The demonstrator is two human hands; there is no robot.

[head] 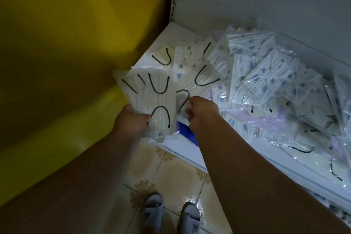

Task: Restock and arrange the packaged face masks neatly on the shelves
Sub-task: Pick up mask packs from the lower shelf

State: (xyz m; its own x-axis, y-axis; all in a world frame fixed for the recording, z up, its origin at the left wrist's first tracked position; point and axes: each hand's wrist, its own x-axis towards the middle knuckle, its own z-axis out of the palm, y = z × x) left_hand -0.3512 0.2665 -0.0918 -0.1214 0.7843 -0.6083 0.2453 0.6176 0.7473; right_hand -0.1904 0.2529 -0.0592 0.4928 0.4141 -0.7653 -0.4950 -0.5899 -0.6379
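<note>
A fan of cream mask packets (152, 91) with black ear loops sits over the shelf (182, 30) corner, gripped by the left hand (133, 119). The right hand (201, 112) pinches one packet's edge. Blue-patterned packets (266, 74) lie heaped alongside. No lettering is legible.

Both hands (133, 118) (201, 112) grip fanned mask packs (159, 99) beside shelf (182, 30).

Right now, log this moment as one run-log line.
left hand: grips fanned mask packs | right hand: pinches one pack | shelf: loose mask pile unsorted
</note>
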